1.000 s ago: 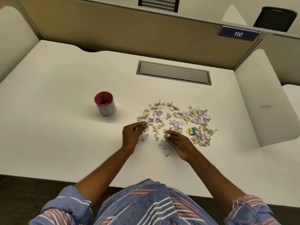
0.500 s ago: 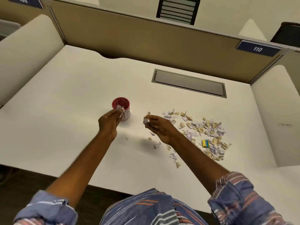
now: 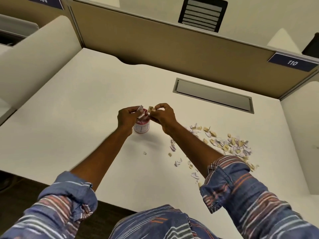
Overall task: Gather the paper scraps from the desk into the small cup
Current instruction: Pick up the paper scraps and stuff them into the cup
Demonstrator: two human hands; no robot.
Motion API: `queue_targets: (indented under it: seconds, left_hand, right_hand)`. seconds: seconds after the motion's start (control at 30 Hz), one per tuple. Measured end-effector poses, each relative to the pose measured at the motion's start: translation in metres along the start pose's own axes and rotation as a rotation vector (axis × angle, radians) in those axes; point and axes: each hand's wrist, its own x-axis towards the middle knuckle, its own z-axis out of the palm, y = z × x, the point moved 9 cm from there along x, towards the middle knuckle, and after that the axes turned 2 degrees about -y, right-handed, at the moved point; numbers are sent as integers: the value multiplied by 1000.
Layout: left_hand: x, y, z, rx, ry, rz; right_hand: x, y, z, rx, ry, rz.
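A small cup with a red rim and white side stands mid-desk, mostly hidden behind my hands. My left hand hovers over its left side, pinching white paper scraps. My right hand is over its right side, pinching tan scraps above the rim. A loose pile of white and tan paper scraps lies on the white desk to the right of the cup, partly covered by my right forearm and sleeve.
Stray scraps lie between the cup and the desk's front edge; one tiny piece sits alone. A grey cable hatch is set in the desk behind. Tan partition walls enclose the desk on three sides.
Both hands have lifted scraps from the pile and carried them left to the cup, now meeting above its rim. The camera view has shifted left with them.
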Motion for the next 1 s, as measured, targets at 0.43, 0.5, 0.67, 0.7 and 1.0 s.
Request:
queue_targets:
  seconds: [0.43,0.5,0.67,0.7,1.0]
  left_hand:
    - [11,24,-1,355,-27,146]
    - [11,28,0,395,-22,180]
    - [10,37,-1,435,-5,238]
    - [9,38,-1,443,-3,253]
    - [-3,46,-11,403,93,409]
  right_hand:
    - [21,-14,19,-534,26,-178]
    - [21,-16,24,-590,25,-203]
    - [19,-21,29,-638,29,-239]
    - [18,-23,29,-644,27,-254]
    - [22,-36,-2,-641,135,-367]
